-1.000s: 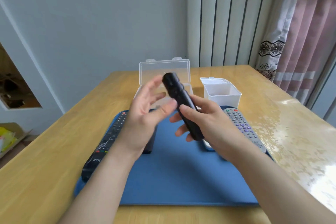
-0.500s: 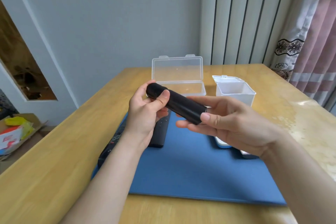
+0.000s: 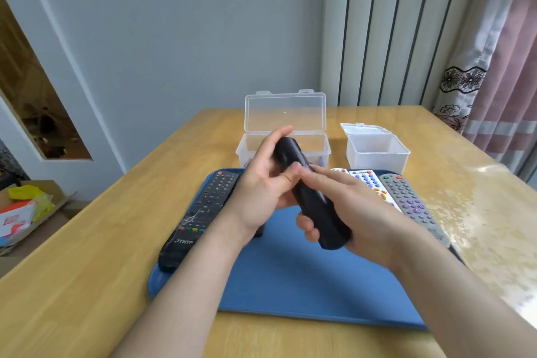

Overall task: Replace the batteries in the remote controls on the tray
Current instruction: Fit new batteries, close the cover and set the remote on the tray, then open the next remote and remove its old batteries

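Note:
A slim black remote (image 3: 312, 200) is held in the air above the blue tray (image 3: 290, 279), its plain back side facing me. My right hand (image 3: 360, 212) grips its near end from the right. My left hand (image 3: 261, 183) wraps its far end, thumb lying on the back. On the tray lie a long black remote (image 3: 200, 212) at the left, a white remote with coloured buttons (image 3: 369, 183) and a grey remote with purple buttons (image 3: 412, 203) at the right.
Behind the tray stand a clear plastic box with its lid up (image 3: 284, 131) and a smaller white box (image 3: 376, 151), open. The wooden table (image 3: 87, 270) ends near a wall; a cardboard box (image 3: 26, 206) sits on the floor at left.
The black remote has swung from lying crosswise to pointing away from me, and both hands have shifted their hold on it. The view has tilted down.

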Tool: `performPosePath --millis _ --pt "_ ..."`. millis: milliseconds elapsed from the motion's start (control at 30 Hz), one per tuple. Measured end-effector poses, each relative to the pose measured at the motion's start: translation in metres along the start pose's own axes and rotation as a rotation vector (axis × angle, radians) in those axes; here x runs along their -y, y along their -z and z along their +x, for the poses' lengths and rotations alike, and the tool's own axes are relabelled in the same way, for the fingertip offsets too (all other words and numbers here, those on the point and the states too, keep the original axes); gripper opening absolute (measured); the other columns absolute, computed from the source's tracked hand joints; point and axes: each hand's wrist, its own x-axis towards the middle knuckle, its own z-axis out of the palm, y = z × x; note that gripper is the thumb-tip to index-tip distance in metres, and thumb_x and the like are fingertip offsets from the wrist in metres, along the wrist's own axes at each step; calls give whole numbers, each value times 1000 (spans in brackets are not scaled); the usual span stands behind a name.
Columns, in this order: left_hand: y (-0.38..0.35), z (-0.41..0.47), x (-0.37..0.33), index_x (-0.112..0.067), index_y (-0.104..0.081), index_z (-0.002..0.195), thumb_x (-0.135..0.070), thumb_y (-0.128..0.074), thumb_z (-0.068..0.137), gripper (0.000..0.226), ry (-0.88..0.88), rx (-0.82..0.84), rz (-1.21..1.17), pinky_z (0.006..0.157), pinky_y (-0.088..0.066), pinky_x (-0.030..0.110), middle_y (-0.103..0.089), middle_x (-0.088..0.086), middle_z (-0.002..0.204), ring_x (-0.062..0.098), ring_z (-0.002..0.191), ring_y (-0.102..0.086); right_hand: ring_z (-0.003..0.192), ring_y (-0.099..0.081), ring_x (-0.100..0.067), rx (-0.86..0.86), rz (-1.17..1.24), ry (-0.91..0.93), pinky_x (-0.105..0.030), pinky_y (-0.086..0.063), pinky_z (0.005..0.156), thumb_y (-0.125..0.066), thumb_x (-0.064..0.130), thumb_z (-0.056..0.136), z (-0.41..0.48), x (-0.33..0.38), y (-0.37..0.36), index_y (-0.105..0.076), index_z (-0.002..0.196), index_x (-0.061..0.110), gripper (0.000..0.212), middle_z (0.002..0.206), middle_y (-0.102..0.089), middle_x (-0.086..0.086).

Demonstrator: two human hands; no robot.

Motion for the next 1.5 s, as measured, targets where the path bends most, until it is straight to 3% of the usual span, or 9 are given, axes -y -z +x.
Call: performPosePath --millis 133,300,500,600,667,1067,1167,1267,1500 --pt "16 6 11 -35 -53 131 -15 -46 99 39 -90 -216 672 72 -43 21 -65 -8 96 5 74 -54 61 -46 -18 -268 -521 80 -30 -38 58 -42 22 102 8 -3 12 -62 110 20 22 79 -65 -6" --pt "-8 2 4 -46 -53 101 -26 -46 99 21 185 -33 280 57 -52 29 -71 9 79 22 59 -63 75 -54 -24 -354 -1090 258 -27 -32 54 -54 22 90 16 -15 9 -48 99 15 13 82 -55 -3" --pt "-7 2 24 -32 -39 140 -21 -45 99 43 339 -10 484 64 -54 31 -71 3 92 22 76 -66 91 -58 -26 -298 -1228 160 -30 -46 67 -53 25 92 12 -9 15 -59 100 19 12 89 -64 0" --pt "-10 5 24 -32 -32 147 -32 -41 100 48 280 -6 815 88 -52 43 -63 6 123 31 107 -61 124 -48 -25 -385 -1408 106 -40 -45 97 -54 31 94 8 0 39 -57 130 22 38 128 -61 -1" --pt "-16 5 22 -28 -35 144 -30 -39 100 44 256 14 891 89 -50 43 -64 10 117 34 109 -58 136 -36 -23 -340 -1421 31 -43 -37 107 -57 35 92 7 0 48 -49 140 26 49 143 -51 3" --pt "-33 3 21 -29 -20 152 -21 -50 97 63 251 123 871 101 -39 28 -51 -3 138 16 122 -50 132 -36 -22 -303 -1600 -18 -47 -32 96 -42 39 100 12 -9 47 -49 136 31 38 142 -47 5" --pt "-24 0 14 -29 -35 145 -22 -48 96 51 115 8 1095 99 -41 35 -56 -6 132 21 123 -49 133 -33 -20 -321 -1600 102 -44 -33 97 -40 40 100 14 -13 40 -45 139 33 39 142 -43 7" --pt "-2 -3 8 -19 -53 108 -31 -46 97 18 79 -93 1415 80 -45 35 -61 -5 112 23 115 -48 135 -30 -17 -243 -1627 194 -42 -33 94 -39 41 100 17 -23 28 -47 134 29 37 143 -40 9" --pt "2 -4 12 -19 -47 83 -51 -54 90 34 224 13 1602 67 -36 31 -54 0 86 21 110 -47 128 -37 -19 -198 -1757 146 -44 -33 88 -38 42 99 22 -36 23 -59 117 22 34 136 -46 8"
